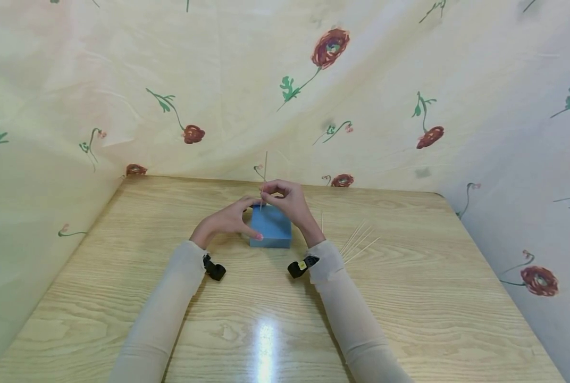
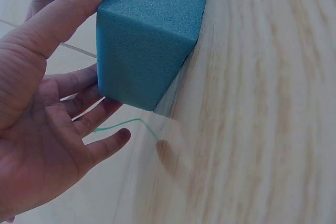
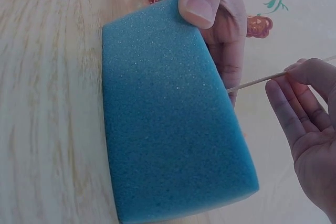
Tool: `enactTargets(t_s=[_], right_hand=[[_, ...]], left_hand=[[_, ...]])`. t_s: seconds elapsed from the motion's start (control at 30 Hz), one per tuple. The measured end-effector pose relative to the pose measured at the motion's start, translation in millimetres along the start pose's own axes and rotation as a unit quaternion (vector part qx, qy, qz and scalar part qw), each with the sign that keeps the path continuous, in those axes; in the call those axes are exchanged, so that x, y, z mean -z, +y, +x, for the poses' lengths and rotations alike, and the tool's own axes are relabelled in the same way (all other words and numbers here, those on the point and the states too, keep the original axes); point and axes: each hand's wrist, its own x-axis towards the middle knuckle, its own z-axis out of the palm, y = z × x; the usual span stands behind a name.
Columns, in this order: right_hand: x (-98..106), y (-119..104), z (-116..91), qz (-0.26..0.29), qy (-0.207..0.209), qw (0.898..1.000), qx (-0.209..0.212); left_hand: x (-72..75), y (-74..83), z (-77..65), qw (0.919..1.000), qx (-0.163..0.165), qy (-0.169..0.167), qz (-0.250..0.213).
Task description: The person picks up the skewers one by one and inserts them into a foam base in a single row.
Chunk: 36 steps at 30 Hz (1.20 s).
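A blue foam block (image 1: 271, 229) lies on the wooden table. My left hand (image 1: 226, 217) grips its left side, the thumb (image 3: 199, 10) pressed along one upper edge and the fingers (image 2: 86, 100) round the far side. Above the block, my right hand (image 1: 290, 201) pinches a thin wooden skewer (image 3: 257, 83) between thumb and fingertips. The skewer stands nearly upright in the head view, its lower end at the block's top face near the back left. In the right wrist view its end meets the foam's edge; the contact point itself is hidden.
Several loose skewers (image 1: 357, 242) lie fanned out on the table (image 1: 409, 298) right of my right forearm. A flowered cloth (image 1: 237, 96) hangs behind the table and along both sides. Each wrist carries a small black camera (image 1: 215, 269).
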Motion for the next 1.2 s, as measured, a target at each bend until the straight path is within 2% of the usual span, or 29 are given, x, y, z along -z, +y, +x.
enactTargets(t_s=[0.8,1.2], right_hand=[[-0.9,-0.7,-0.5,0.003,-0.010,1.000,0.000],[3.5,-9.6,-0.1,-0.035,-0.007,0.999,-0.013]], left_hand=[[-0.1,-2.7,0.2,1.0000,0.004,0.004,-0.006],[-0.1,0.7,0.4,1.0000,-0.001,-0.001,0.002]])
